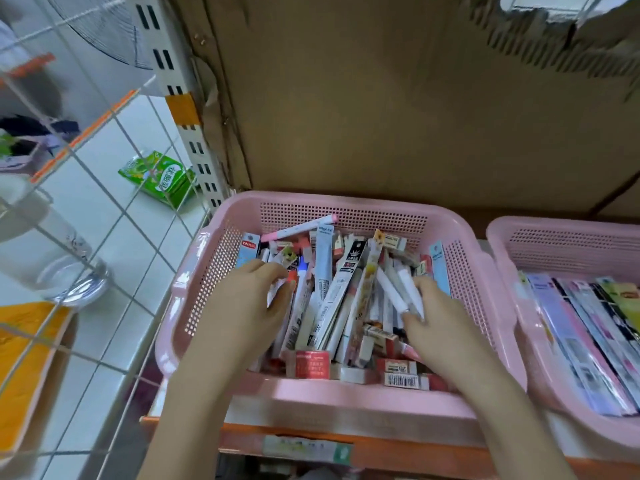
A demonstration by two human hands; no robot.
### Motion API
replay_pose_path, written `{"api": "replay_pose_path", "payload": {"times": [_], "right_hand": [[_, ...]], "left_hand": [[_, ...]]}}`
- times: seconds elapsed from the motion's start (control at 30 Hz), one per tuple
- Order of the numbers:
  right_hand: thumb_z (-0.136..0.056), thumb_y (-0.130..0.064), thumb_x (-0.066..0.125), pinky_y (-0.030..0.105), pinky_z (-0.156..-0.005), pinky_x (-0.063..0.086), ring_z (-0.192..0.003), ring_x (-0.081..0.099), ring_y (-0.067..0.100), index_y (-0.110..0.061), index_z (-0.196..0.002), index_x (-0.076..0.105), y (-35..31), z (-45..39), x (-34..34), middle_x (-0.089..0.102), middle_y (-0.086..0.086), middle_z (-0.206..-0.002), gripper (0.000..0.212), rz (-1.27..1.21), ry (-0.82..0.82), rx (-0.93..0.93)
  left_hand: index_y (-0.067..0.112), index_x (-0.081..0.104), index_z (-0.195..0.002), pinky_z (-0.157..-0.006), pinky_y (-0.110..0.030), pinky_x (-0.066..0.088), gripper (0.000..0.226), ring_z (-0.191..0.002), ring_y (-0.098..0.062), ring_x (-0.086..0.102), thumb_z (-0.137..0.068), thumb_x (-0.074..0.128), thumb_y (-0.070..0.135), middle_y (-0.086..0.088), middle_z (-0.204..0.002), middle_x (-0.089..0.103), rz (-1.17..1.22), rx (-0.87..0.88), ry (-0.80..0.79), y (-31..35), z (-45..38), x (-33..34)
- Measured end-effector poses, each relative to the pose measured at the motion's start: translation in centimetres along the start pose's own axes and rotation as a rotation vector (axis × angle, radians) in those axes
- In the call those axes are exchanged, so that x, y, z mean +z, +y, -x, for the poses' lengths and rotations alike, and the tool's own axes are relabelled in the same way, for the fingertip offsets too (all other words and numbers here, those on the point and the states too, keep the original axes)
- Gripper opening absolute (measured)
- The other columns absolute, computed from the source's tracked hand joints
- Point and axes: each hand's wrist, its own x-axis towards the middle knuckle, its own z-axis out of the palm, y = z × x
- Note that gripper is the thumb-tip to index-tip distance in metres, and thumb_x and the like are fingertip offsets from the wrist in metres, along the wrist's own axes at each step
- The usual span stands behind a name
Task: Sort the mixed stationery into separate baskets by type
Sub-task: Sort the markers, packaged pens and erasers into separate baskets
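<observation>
The right hand (438, 323) curls its fingers round two or three white pens (401, 292), while the left hand (249, 306) seems to pinch a slim packet in the mixed stationery (332, 299). That pile fills the pink basket (346, 400), so most sorting remains; the second basket (502, 251) holds flat packs only. An eraser (398, 368) reads "2B".

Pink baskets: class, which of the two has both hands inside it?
The left pink basket, full of mixed stationery; the left hand and right hand reach into it. The right pink basket holds neatly laid packets, no hands.
</observation>
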Motion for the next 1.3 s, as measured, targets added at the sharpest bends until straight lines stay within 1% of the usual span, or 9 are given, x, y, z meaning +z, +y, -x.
{"api": "replay_pose_path", "payload": {"times": [0.17,0.37,0.53,0.63,0.73,0.8,1.1,1.2,1.3], "right_hand": [[-0.096,-0.015,0.047,0.03,-0.051,0.044,-0.065,0.055,0.013,-0.02,-0.129,0.039,1.1,0.5,-0.7,0.055,0.0,-0.084,0.034,0.013,0.038,-0.016],[-0.096,-0.02,0.05,0.013,-0.051,0.028,-0.066,0.047,0.008,-0.019,-0.132,0.044,1.3,0.5,-0.2,0.054,-0.003,-0.089,0.037,0.05,0.067,-0.08],[-0.096,-0.021,0.051,0.013,-0.048,0.027,-0.063,0.049,0.005,-0.018,-0.132,0.043,1.3,0.3,-0.1,0.056,-0.001,-0.092,0.038,0.039,0.055,-0.082],[-0.096,-0.021,0.05,0.012,-0.049,0.026,-0.065,0.048,0.006,-0.017,-0.133,0.044,1.4,0.2,0.0,0.055,-0.001,-0.09,0.038,0.06,0.057,-0.089],[-0.096,-0.021,0.051,0.011,-0.05,0.027,-0.064,0.046,0.004,-0.018,-0.134,0.043,1.4,0.2,0.0,0.055,-0.002,-0.091,0.039,0.056,0.055,-0.09],[-0.096,-0.021,0.051,0.011,-0.05,0.028,-0.064,0.047,0.003,-0.018,-0.132,0.044,1.5,0.2,0.1,0.055,-0.002,-0.09,0.037,0.053,0.046,-0.087],[-0.095,-0.028,0.051,0.026,-0.048,0.033,-0.057,0.052,0.015,-0.018,-0.101,0.053,1.4,0.4,-1.1,0.056,0.001,-0.072,0.012,0.025,0.005,-0.142],[-0.087,-0.044,0.059,0.02,-0.05,0.038,-0.057,0.052,0.01,-0.023,-0.088,0.053,1.1,0.6,-2.0,0.057,-0.003,-0.073,0.023,0.023,-0.119,-0.214],[-0.078,-0.053,0.065,0.016,-0.051,0.035,-0.058,0.049,0.006,-0.026,-0.077,0.049,0.6,0.8,-1.8,0.054,-0.007,-0.074,0.032,0.078,-0.3,-0.299]], "left_hand": [[0.02,0.032,-0.142,-0.107,-0.042,0.027,0.053,-0.131,-0.035,0.027,-0.096,0.042,0.043,-0.018,-0.146,0.027,-0.292,-0.309,-0.324,1.2,-1.0,1.0],[0.018,0.015,-0.147,-0.106,-0.044,0.028,0.069,-0.132,-0.04,0.027,-0.093,0.046,0.047,-0.022,-0.144,0.026,-0.172,-0.466,-0.347,1.5,-1.7,0.8],[0.003,0.033,-0.131,-0.09,-0.039,0.041,0.068,-0.114,-0.034,0.047,-0.086,0.061,0.046,-0.017,-0.126,0.047,-0.221,-0.556,-0.318,0.7,-2.3,1.2],[0.001,0.051,-0.105,-0.055,-0.026,0.039,0.039,-0.071,-0.019,0.054,-0.087,0.064,0.032,-0.006,-0.087,0.056,-0.093,-0.526,-0.324,0.7,-2.5,1.5],[0.005,0.047,-0.086,-0.062,-0.027,0.04,0.027,-0.081,-0.025,0.056,-0.089,0.06,0.03,-0.007,-0.089,0.053,-0.166,-0.461,-0.345,0.8,-2.4,1.6],[0.006,0.048,-0.093,-0.066,-0.028,0.04,0.034,-0.086,-0.025,0.055,-0.087,0.062,0.036,-0.008,-0.094,0.053,-0.203,-0.431,-0.366,0.5,-2.3,1.4],[0.011,0.046,-0.08,-0.048,-0.024,0.027,0.018,-0.06,-0.013,0.041,-0.091,0.055,0.022,0.0,-0.071,0.046,-0.071,-0.205,-0.391,-0.4,-1.4,-0.5],[0.012,0.043,-0.083,-0.048,-0.023,0.027,0.011,-0.058,-0.012,0.042,-0.088,0.052,0.013,0.0,-0.07,0.046,0.001,-0.123,-0.332,-0.3,-0.6,-1.9],[0.017,0.046,-0.078,-0.053,-0.026,0.029,0.022,-0.062,-0.016,0.043,-0.085,0.065,0.028,0.0,-0.071,0.048,-0.004,-0.063,-0.453,0.4,-0.1,-2.8]]}}
